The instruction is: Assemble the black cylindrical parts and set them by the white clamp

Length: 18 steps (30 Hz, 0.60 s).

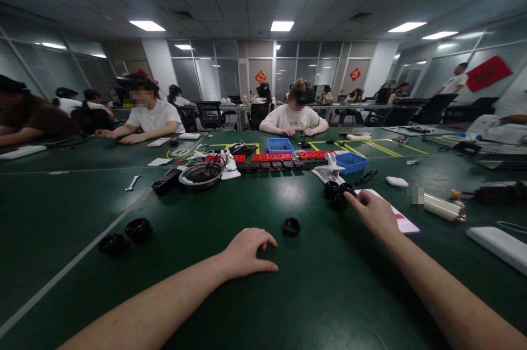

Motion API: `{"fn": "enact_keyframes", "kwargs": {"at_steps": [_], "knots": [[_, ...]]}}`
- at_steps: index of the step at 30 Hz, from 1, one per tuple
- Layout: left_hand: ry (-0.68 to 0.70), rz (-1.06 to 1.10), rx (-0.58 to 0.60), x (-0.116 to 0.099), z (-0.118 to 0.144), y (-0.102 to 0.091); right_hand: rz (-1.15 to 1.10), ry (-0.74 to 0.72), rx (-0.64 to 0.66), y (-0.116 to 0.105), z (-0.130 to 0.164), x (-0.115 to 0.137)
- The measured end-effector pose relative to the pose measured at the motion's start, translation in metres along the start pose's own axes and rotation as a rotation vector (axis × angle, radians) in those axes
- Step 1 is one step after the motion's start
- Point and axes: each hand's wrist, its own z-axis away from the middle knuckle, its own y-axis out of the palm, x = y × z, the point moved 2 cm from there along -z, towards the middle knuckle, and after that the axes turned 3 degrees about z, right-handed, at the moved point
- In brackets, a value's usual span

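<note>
Green covers the wide table (313, 306), and on it small black rings lie in three places. One lone ring (291, 226) sits in the middle, just beyond the left hand (249, 252). That hand holds nothing: its thumb and fingers stand apart, curved toward the right, with a clear gap between them and the lone ring. Farther off and to the right, three more rings (338, 201) sit close together in front of a white clip (328, 170). The right hand (375, 214) reaches over the near edge of a white card (407, 225), its fingertips at the nearest ring of that group; whether they pinch it or only touch it cannot be told. To the left lie two rings (139, 229) side by side, well away from both hands.

For handling so tight a group, a light pinch on the outer wall of one ring seems best, since a broad grasp could push its neighbours into the clip. Lifting clear of the card before moving sideways would probably avoid dragging it. The left hand, being free, is well placed to steady the lone ring; keeping its wrist low should help.
</note>
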Motion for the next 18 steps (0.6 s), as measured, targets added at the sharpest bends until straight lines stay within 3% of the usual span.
{"fn": "enact_keyframes", "kwargs": {"at_steps": [3,7,9,13,18], "knots": [[0.009,-0.012,-0.010,0.001,0.000,0.001,-0.096,-0.218,0.088,-0.002,0.024,0.039],[0.026,-0.041,-0.044,0.000,-0.001,0.002,-0.130,-0.470,0.278,0.023,0.061,0.092],[0.028,-0.049,-0.062,-0.001,-0.001,0.003,-0.101,-0.494,0.293,0.037,0.070,0.106],[0.024,-0.058,-0.071,-0.002,-0.001,0.003,-0.102,-0.451,0.317,0.046,0.069,0.112],[0.001,-0.034,-0.056,-0.002,0.000,0.000,-0.296,-0.592,0.554,0.017,0.075,0.099]]}}
